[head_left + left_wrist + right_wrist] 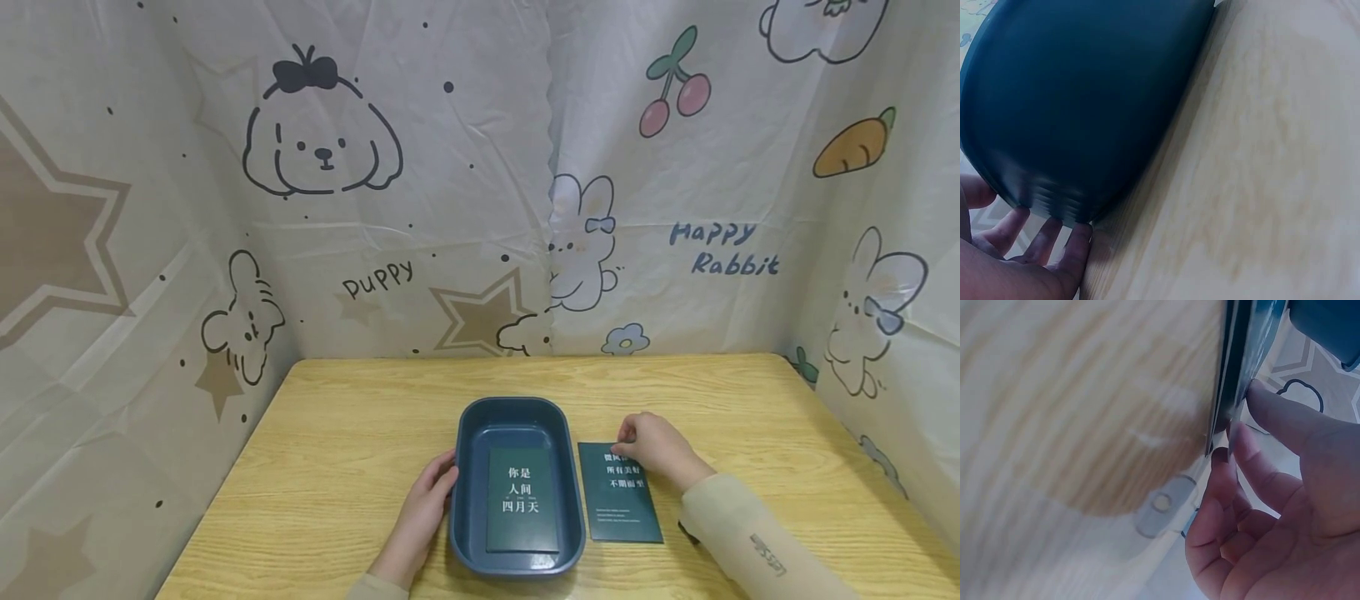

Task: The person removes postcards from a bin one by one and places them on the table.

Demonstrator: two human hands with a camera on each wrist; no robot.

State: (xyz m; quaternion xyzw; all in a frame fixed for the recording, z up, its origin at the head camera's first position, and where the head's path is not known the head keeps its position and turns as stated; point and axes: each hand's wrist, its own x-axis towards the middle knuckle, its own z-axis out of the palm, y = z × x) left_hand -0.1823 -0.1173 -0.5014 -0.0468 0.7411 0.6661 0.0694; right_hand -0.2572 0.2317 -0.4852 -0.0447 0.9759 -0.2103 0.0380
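A dark blue rectangular tray (517, 410) stands on the table, and inside it lies a thin dark green notebook (522, 529) with white characters on its cover. My left hand (426, 504) rests against the tray's left side; in the left wrist view its fingertips (1079, 232) touch the outer wall. Just right of the tray is a second green notebook (621, 508), also with white characters. At its upper right edge, my right hand (660, 446) pinches it. The right wrist view has the thumb (1272, 412) on the face and curled fingers at the edge, with thin layers showing.
The light wood-grain table (360, 417) spreads around the tray on both sides. A white cloth (450, 125) printed with cartoon animals, stars and fruit hangs behind and at both sides. A small dark item (687, 533) shows under the right sleeve.
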